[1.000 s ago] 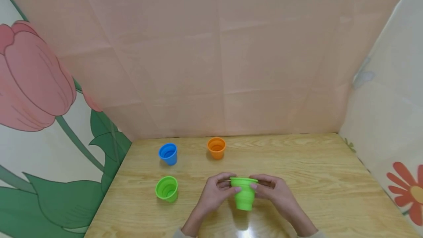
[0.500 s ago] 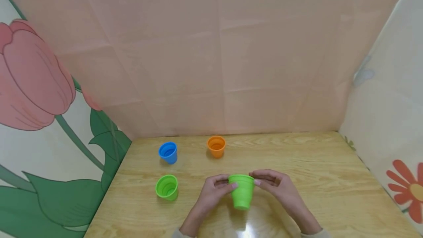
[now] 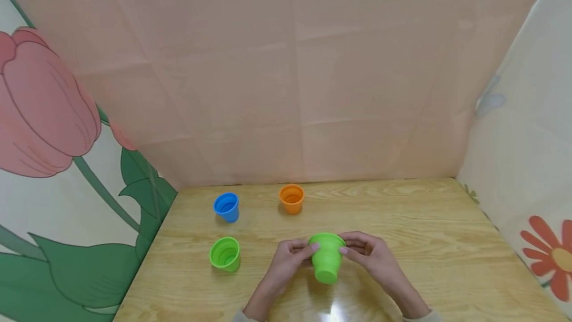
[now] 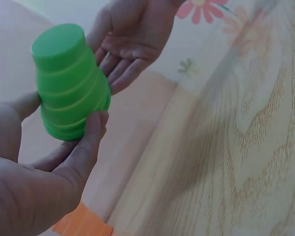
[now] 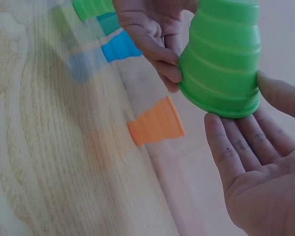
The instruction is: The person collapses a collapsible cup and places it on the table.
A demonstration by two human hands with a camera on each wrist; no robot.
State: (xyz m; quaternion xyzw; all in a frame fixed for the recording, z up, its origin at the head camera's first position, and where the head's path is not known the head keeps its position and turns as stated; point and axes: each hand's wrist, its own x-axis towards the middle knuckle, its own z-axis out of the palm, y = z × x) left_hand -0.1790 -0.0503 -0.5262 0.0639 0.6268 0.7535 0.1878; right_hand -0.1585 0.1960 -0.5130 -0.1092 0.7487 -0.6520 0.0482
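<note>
Items as I see them through my remote head and wrist feeds, in descending size:

- Backdrop, one: pink cloth, creased, behind the table.
- Tulip panel, one, left; flowered panel, one, right.
- Table, one: pale wood grain.
- Left hand, one: thumb and fingers pinching the held cup from its left side.
- Right hand, one: thumb on the cup's right side, fingertips at its rim, pinching it between them; fingers side by side.
- Held green cup, one: ribbed, raised above the table between both hands, tilted, base toward me.
- Standing green cup, one: upright, left of the left hand.
- Blue cup, one: upright, beyond the standing green cup.
- Orange cup, one: upright, near the table's far edge.
</note>
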